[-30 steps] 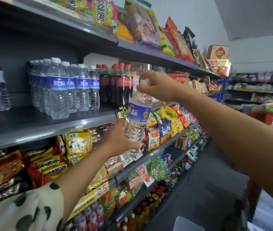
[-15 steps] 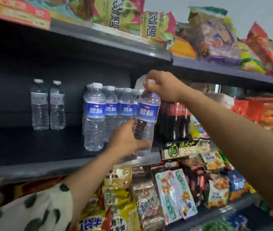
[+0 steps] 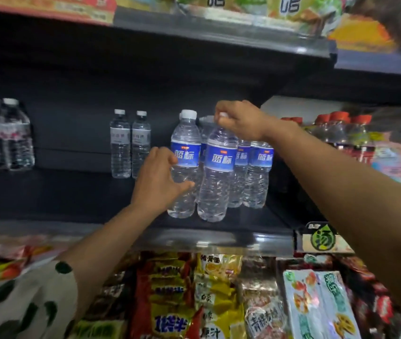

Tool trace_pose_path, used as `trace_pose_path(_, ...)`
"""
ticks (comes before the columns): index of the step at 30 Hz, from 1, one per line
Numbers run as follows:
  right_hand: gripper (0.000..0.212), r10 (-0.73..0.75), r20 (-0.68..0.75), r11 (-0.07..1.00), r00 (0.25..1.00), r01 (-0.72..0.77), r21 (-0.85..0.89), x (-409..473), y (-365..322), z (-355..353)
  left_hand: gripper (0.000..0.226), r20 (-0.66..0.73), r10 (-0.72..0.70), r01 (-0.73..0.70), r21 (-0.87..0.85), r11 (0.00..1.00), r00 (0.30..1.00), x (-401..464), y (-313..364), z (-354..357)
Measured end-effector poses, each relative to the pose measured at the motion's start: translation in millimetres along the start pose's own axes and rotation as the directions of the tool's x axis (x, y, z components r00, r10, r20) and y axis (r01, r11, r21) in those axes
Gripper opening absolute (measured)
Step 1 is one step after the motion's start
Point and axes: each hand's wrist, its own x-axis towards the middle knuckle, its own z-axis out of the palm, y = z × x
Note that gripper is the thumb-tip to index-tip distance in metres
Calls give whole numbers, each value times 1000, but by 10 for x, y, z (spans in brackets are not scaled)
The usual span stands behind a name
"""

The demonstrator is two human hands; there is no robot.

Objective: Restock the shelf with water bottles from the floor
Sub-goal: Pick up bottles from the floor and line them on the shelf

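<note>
A blue-label water bottle (image 3: pixel 216 177) stands upright at the front of the dark middle shelf (image 3: pixel 72 199). My right hand (image 3: pixel 241 121) pinches its white cap from above. Whether its base touches the shelf, I cannot tell. Just to its left stands another blue-label bottle (image 3: pixel 185 133); my left hand (image 3: pixel 159 182) curls round that bottle's lower body, thumb in front and fingers at its left side. More of the same bottles (image 3: pixel 258 172) stand in a row behind and to the right.
Two white-label water bottles (image 3: pixel 131 145) stand further left, and a shrink-wrapped pack (image 3: pixel 6 138) at the far left. Red-capped drinks (image 3: pixel 346 133) fill the shelf's right part. Snack bags (image 3: pixel 219 297) crowd the shelf below, and an upper shelf (image 3: pixel 219 33) overhangs.
The bottle has travelled from mid-air in the aisle to the shelf front beside the row. My left hand left its base and went to the neighbouring bottle. The view turned to face the shelf.
</note>
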Motion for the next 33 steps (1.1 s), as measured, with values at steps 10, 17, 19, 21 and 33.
trace_pose_path(10,11,20,60,993,998,-27,117,129,-9,74,68,258,-192,234,-144,961,947,-42,-161,133)
trace_pose_path(17,19,73,53,993,996,-78,89,139,33,99,67,290,-171,237,-207,949,941,-22,-186,129)
trace_pose_path(19,22,83,46,994,996,-86,74,135,24,112,67,297,-161,228,-210,951,941,-26,-196,128)
trace_pose_path(21,21,87,28,994,996,-88,59,120,10,122,67,302,-151,221,-212,952,941,-24,-212,129)
trace_pose_path(33,35,126,-54,992,991,-127,-17,64,-48,259,67,342,-130,208,-200,958,930,21,-261,111)
